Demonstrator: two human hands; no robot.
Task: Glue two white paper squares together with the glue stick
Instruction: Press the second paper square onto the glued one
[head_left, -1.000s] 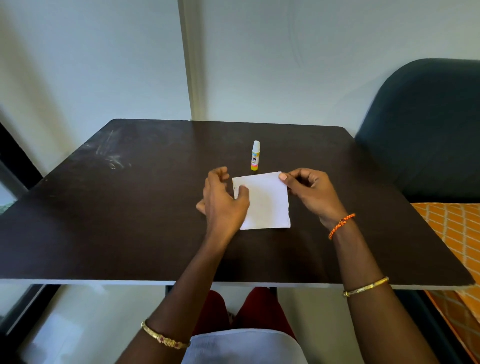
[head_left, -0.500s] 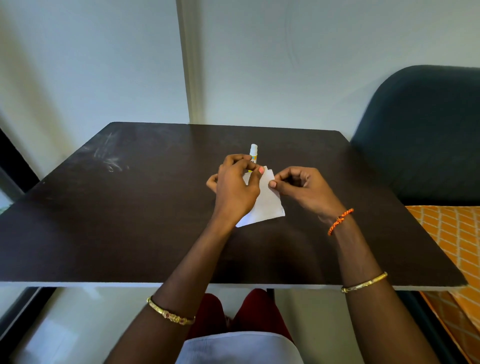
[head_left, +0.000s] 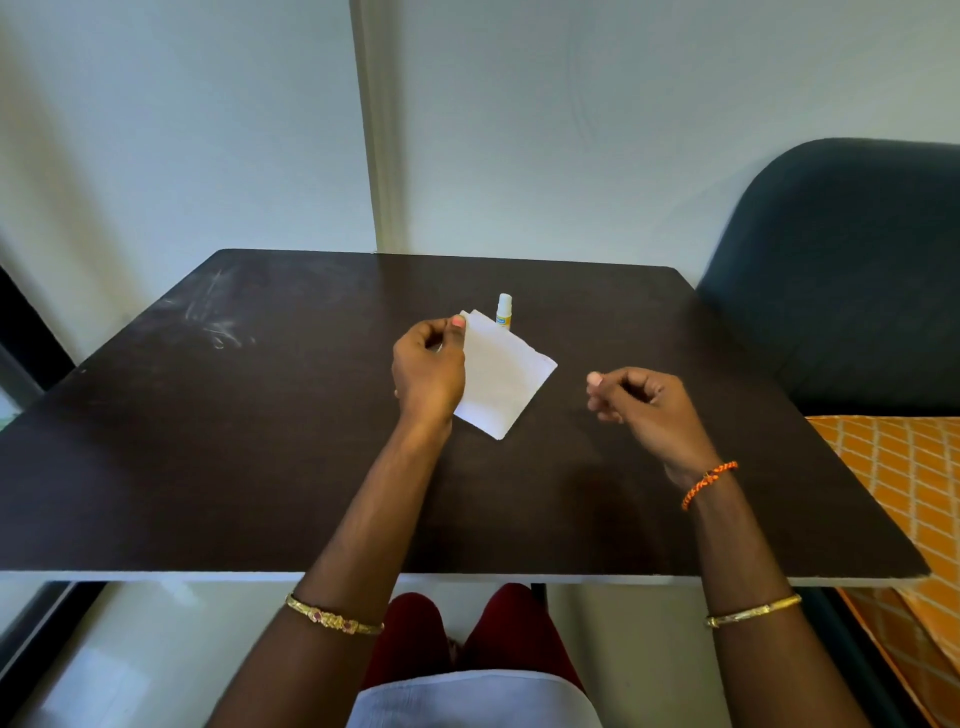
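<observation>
White paper squares (head_left: 501, 379) are held at their upper left corner by my left hand (head_left: 428, 366), turned like a diamond over the dark table (head_left: 260, 441). Two overlapping corners show near my thumb, so there seem to be two sheets. Whether the lower corner touches the table, I cannot tell. My right hand (head_left: 641, 402) hovers to the right of the paper, apart from it, fingers curled and holding nothing. A small glue stick (head_left: 504, 310) with a white cap and yellow label stands upright just behind the paper.
A dark blue chair back (head_left: 841, 270) stands at the table's right edge, with an orange patterned cloth (head_left: 904, 493) below it. A white wall is close behind the table. Pale scuff marks (head_left: 213, 322) show at the table's far left.
My right hand has let go of the paper and moved right. My left hand has kept its hold and turned the paper so more of its face shows.
</observation>
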